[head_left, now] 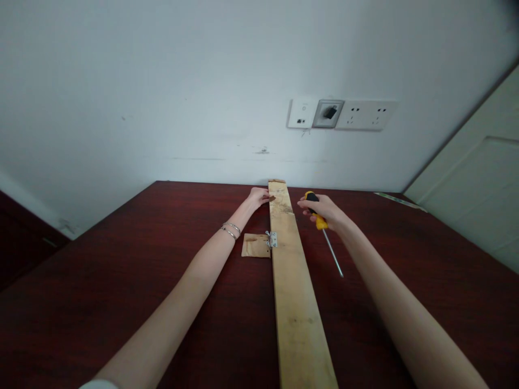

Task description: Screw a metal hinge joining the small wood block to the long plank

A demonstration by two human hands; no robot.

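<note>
A long pale wooden plank (295,286) lies lengthwise on the dark red table (121,281), running from the near edge to the wall. A small metal hinge (271,239) joins its left edge to a small square wood piece (255,245). My left hand (259,196) rests at the plank's far left edge with its fingers closed against the wood; two thin bracelets circle that wrist. My right hand (324,210) is right of the plank and grips the yellow and black handle of a screwdriver (327,236). The screwdriver's metal shaft points back toward me over the table.
A white wall stands right behind the table, with a row of sockets and a switch (340,114) above the plank's far end. A pale door (478,183) is at the right. A thin strip (399,200) lies at the table's far right edge.
</note>
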